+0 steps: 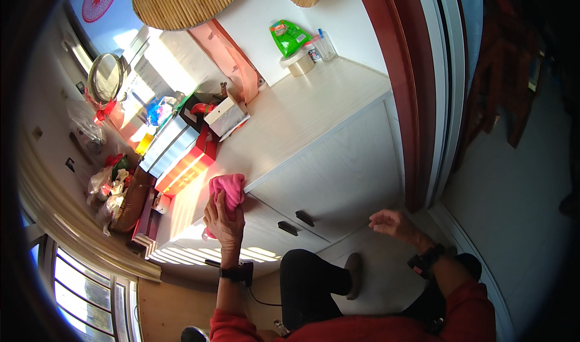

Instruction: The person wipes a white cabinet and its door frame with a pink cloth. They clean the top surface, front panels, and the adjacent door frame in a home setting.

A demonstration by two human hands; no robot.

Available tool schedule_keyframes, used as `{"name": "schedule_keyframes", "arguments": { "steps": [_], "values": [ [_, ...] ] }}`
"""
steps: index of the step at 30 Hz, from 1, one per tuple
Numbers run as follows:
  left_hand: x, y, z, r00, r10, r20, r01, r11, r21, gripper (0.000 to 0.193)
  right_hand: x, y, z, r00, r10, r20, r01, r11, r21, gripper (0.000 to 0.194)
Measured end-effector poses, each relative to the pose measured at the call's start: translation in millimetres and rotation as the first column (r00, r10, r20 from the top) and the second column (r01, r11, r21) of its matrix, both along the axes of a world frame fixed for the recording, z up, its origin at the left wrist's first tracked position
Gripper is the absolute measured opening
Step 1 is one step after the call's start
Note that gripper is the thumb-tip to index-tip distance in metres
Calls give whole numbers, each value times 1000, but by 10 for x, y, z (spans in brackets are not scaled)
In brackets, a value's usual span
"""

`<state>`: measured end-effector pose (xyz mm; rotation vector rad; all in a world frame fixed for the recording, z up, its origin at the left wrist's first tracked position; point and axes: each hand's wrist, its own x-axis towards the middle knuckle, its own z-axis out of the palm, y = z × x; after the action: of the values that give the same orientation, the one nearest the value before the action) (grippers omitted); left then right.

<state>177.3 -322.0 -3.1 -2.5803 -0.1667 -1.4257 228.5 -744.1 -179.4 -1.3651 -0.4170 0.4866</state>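
Observation:
My left hand [224,224] presses a folded pink cloth [230,190] against the front edge of a pale wood-grain cabinet top [281,120]. Its fingers lie spread over the cloth, and the cloth's lower end shows beside my wrist. Below that edge are the cabinet doors [353,160], which are closed and carry two dark handles [304,218]. My right hand [392,225] hangs in the air in front of the doors, to the right of the handles. Its fingers are loosely bent, with nothing in them.
A red box [188,170], a light blue box [170,145] and a small white box [226,117] crowd the left of the top. Tape [299,63], a green packet [288,37] and a clear cup [325,47] stand at the back right. A dark red door frame [403,92] rises on the right.

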Motion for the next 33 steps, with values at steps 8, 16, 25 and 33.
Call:
{"name": "schedule_keyframes", "arguments": {
  "steps": [8,16,25,33],
  "values": [
    [955,-1634,145,934,-342,-104,349,936,48,71,79,41,-69,999,-2,-48,3,1000,23,30],
    [1039,-1760,168,908,-386,-162,405,908,109,74,193,-95,-113,996,-70,-57,68,997,-34,31],
    [-195,174,6,1000,-20,-23,22,995,93,62,115,-86,-90,995,-93,-40,89,992,-94,29],
    [-1025,1733,-105,973,226,38,-227,974,24,62,85,-69,-86,992,-117,-53,110,987,-116,30]
  ]
}}
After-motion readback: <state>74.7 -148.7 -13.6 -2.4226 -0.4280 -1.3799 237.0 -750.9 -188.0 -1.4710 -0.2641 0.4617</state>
